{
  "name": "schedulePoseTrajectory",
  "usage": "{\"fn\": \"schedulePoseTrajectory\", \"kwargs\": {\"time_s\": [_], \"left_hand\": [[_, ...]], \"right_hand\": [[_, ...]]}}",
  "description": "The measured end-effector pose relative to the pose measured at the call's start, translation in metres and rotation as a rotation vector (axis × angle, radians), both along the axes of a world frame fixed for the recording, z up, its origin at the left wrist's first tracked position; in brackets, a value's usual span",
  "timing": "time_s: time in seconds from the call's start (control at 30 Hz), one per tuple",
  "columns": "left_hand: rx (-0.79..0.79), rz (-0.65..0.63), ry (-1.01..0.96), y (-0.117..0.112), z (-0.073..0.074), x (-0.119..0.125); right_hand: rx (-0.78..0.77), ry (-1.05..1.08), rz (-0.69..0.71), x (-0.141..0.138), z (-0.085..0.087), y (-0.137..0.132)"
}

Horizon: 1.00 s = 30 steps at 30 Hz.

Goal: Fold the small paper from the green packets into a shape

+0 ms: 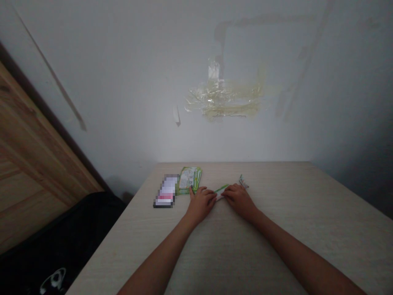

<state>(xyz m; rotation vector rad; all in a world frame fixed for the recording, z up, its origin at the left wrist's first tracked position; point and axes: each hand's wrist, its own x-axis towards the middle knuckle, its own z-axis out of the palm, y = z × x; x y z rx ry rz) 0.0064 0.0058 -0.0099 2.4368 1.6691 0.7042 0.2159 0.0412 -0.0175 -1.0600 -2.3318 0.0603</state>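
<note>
My left hand (202, 202) and my right hand (241, 199) are close together over the table (291, 237). Between them lies a narrow green-and-white folded strip (220, 191), probably of printed wrapper or paper. The fingertips of each hand close on one end of it; much of the strip is hidden under them. A stack of flat green-and-white printed packets (188, 179) lies just beyond my left hand, whose thumb side reaches its near edge. Past my right hand is a small folded printed piece (243, 181).
A blurred-out phone-like device (166, 191) lies left of the packets. Behind the table rises a white wall (132, 82) with peeling tape (227, 98). To the left are a wooden panel (30, 164) and a black bag or cloth (70, 233).
</note>
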Motion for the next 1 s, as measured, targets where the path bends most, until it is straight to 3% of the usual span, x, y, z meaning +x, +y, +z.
{"fn": "schedulePoseTrajectory", "kwargs": {"time_s": [0.23, 0.4, 0.73, 1.0], "left_hand": [[-0.007, -0.103, -0.007, -0.001, -0.001, 0.002], [-0.047, -0.164, -0.061, -0.002, -0.002, 0.003], [0.016, -0.009, -0.043, 0.001, -0.004, -0.002], [0.022, 0.004, -0.025, 0.003, -0.005, -0.002]], "right_hand": [[-0.048, 0.114, -0.061, 0.004, -0.008, 0.006], [-0.110, 0.192, -0.020, 0.005, -0.013, 0.008], [-0.217, 0.150, 0.120, 0.004, -0.004, 0.002], [-0.147, 0.038, 0.137, 0.003, -0.004, 0.002]]}}
